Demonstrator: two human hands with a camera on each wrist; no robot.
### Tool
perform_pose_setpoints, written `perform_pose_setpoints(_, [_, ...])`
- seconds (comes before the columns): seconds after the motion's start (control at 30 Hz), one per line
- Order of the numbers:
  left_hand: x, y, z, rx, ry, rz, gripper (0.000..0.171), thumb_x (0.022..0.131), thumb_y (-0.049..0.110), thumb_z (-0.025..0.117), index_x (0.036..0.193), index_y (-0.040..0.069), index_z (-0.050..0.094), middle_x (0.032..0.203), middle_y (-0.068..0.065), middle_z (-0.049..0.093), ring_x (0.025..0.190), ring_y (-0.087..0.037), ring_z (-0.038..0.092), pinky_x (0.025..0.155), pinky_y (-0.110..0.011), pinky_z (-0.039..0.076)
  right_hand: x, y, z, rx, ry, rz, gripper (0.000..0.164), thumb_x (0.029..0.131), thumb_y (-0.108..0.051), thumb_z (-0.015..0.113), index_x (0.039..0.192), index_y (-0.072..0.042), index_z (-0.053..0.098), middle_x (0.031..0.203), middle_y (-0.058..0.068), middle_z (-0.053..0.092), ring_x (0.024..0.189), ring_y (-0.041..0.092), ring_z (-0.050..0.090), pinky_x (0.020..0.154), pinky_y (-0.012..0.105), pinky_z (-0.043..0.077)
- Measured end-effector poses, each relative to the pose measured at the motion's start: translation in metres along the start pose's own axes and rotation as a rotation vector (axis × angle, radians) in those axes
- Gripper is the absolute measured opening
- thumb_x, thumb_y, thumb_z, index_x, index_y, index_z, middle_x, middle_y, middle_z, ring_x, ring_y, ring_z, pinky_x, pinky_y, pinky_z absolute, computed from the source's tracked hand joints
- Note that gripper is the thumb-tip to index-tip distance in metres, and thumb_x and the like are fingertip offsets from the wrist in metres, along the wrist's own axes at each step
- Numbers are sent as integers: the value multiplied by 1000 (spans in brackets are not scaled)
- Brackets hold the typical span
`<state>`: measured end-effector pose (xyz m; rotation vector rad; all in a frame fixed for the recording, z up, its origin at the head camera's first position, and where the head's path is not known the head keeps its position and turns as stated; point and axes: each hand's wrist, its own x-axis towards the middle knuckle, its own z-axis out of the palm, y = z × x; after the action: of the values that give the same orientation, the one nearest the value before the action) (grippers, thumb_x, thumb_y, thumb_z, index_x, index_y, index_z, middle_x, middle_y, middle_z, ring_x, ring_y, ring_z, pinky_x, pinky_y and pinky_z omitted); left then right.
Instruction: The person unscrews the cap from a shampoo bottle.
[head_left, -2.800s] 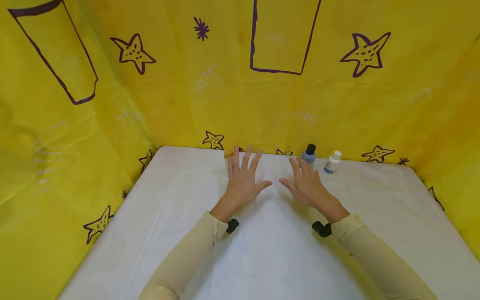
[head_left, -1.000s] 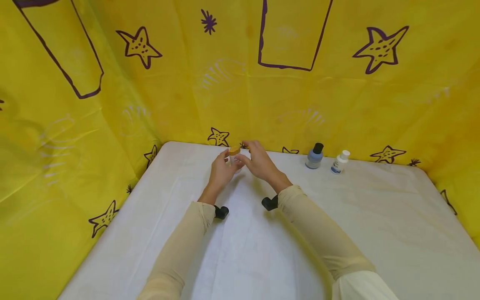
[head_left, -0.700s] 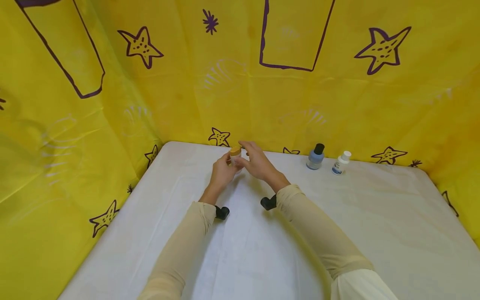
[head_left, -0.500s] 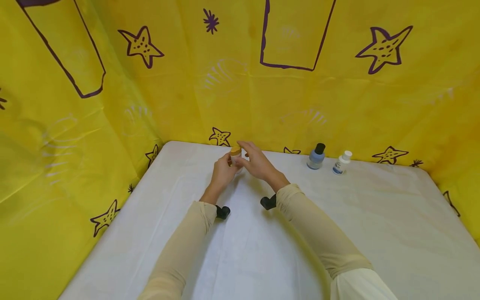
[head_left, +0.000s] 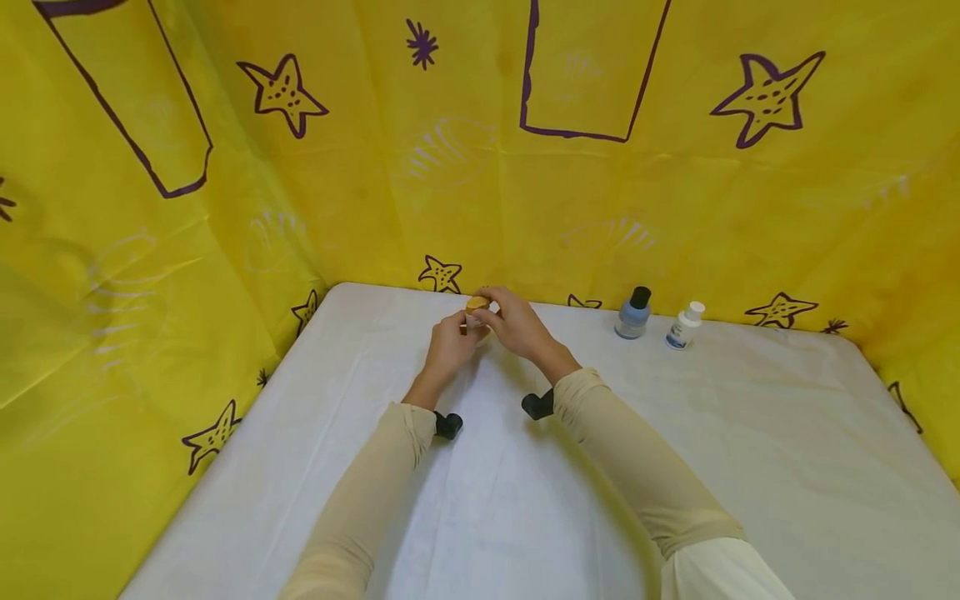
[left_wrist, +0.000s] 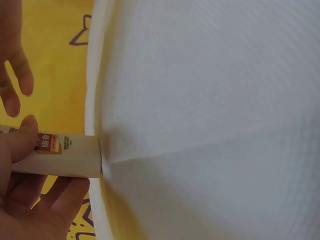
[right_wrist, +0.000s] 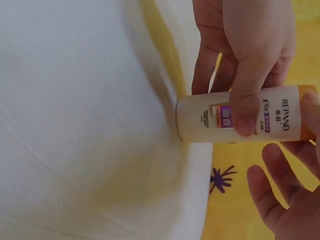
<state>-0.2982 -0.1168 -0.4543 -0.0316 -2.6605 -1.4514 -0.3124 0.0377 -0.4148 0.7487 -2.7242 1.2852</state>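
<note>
A white bottle (right_wrist: 195,120) with printed labels and an orange cap (head_left: 476,305) is between the two hands near the table's back edge. My left hand (head_left: 452,346) grips its body, thumb on the label side and fingers behind, as both wrist views show. At the cap end is my right hand (head_left: 523,327), its thumb and forefinger pinching the cap. Its other fingers (right_wrist: 277,175) hang loosely curled beside the bottle. In the wrist views the bottle's base sits right at the white table surface (left_wrist: 210,120).
Further right along the back edge stand a blue bottle with a black cap (head_left: 632,317) and a small white bottle (head_left: 684,327). Yellow cloth printed with starfish (head_left: 360,208) rises behind the table and at its sides.
Both hands were spread open above the table and came together at the orange-capped bottle, left on its body, right at its cap. Most recently, the right fingers lowered slightly over the cap.
</note>
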Motion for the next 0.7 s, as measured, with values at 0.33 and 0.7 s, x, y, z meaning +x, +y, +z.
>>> perform_pose_setpoints(0.33, [-5, 7, 1, 31, -33, 42, 26, 96, 21, 72, 118, 6, 71, 121, -16, 74, 111, -31, 71, 91, -43, 59, -7, 5, -8, 13, 9, -3, 41, 101, -27, 64, 137, -9, 63, 132, 9, 66, 100, 26, 63, 87, 38, 56])
perform_pose_setpoints(0.7, [-12, 13, 7, 209, -58, 141, 24, 96, 29, 73, 109, 8, 72, 107, -10, 75, 96, -25, 67, 84, -44, 54, -27, 11, -15, 62, 86, 104, 42, 101, -42, 62, 134, -16, 66, 124, 5, 72, 98, 27, 69, 78, 36, 57])
